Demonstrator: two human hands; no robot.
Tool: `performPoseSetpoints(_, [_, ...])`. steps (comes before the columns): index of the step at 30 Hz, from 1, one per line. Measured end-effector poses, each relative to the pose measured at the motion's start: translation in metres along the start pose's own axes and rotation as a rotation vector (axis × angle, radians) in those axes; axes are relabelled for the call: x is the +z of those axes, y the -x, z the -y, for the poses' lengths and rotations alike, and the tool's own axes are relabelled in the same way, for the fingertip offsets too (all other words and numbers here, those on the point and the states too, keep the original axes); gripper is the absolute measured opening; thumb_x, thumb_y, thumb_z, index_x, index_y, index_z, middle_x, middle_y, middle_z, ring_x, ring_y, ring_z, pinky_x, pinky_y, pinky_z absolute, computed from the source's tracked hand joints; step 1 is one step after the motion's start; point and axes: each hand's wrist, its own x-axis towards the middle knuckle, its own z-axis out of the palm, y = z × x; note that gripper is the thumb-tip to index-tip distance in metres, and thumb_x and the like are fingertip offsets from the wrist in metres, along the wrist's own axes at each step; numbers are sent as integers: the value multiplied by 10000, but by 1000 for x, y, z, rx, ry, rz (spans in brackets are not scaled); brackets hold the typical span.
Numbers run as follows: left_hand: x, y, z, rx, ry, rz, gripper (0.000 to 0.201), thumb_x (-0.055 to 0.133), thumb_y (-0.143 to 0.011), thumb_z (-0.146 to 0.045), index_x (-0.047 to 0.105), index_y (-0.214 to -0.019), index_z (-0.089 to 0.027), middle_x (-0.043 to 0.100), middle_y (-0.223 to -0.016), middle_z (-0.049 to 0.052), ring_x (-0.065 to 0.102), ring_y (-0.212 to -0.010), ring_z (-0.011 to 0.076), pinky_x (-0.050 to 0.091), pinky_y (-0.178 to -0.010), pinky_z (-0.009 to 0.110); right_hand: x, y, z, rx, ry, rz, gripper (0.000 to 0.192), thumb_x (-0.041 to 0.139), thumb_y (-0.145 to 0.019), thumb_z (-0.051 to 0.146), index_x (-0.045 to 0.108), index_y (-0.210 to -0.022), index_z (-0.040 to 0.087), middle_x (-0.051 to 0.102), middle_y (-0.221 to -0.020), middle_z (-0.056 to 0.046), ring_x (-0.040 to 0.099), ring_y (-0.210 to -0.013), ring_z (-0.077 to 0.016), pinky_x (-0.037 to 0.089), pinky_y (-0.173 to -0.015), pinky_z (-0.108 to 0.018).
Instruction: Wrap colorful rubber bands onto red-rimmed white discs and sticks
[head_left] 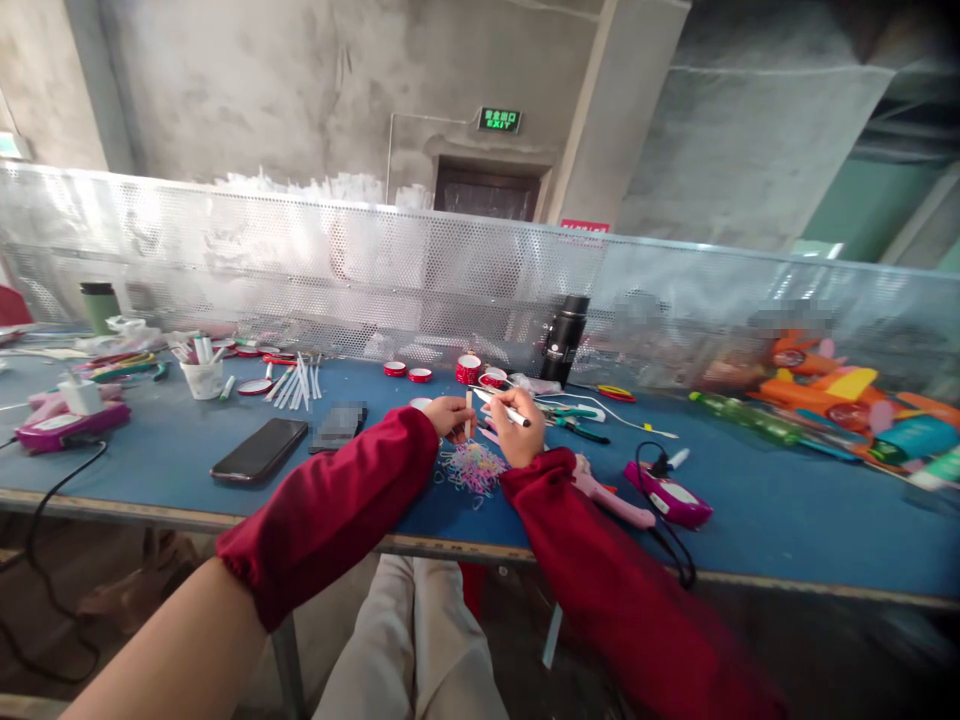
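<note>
My left hand (448, 415) pinches a short pale stick (469, 412) held upright. My right hand (517, 428) grips a white pen-like stick (498, 405) with a dark tip, lying across toward the left. Both hands meet above a loose pile of small coloured rubber bands (472, 468) on the blue table (787, 500). Both forearms wear dark red sleeves.
A black phone (260, 449) lies left of my arms. A pink glue gun (670, 494) with black cable sits to the right, a black flask (564, 340) behind. Red tape rolls (469, 368), white sticks (298, 382), a cup (202, 378) and a perforated metal screen (375, 270) line the back.
</note>
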Motion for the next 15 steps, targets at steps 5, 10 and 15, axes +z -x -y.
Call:
performPoseSetpoints(5, [-1, -2, 2, 1, 9, -8, 236, 575, -910, -341, 560, -793, -136, 645, -641, 9, 561, -465, 91, 445, -480, 205, -1, 0, 9, -25, 29, -9, 160, 574, -867, 319, 610, -749, 217, 681, -728, -8, 633, -696, -180, 485, -660, -299])
performPoseSetpoints(10, [-1, -3, 3, -4, 4, 0, 216, 550, -927, -314, 560, -802, -137, 647, -648, 10, 565, -467, 95, 444, -475, 208, 0, 0, 6, 6, -1, -2, 167, 575, -870, 344, 613, -768, 218, 682, -740, -10, 621, -654, -171, 499, -630, -294])
performPoseSetpoints(15, [-2, -3, 2, -3, -2, -2, 246, 562, -922, -344, 563, -795, -134, 653, -658, 14, 579, -480, 96, 457, -493, 211, 1, 1, 2, 28, -21, 11, 178, 579, -867, 378, 612, -786, 223, 682, -747, -15, 621, -645, -174, 512, -593, -293])
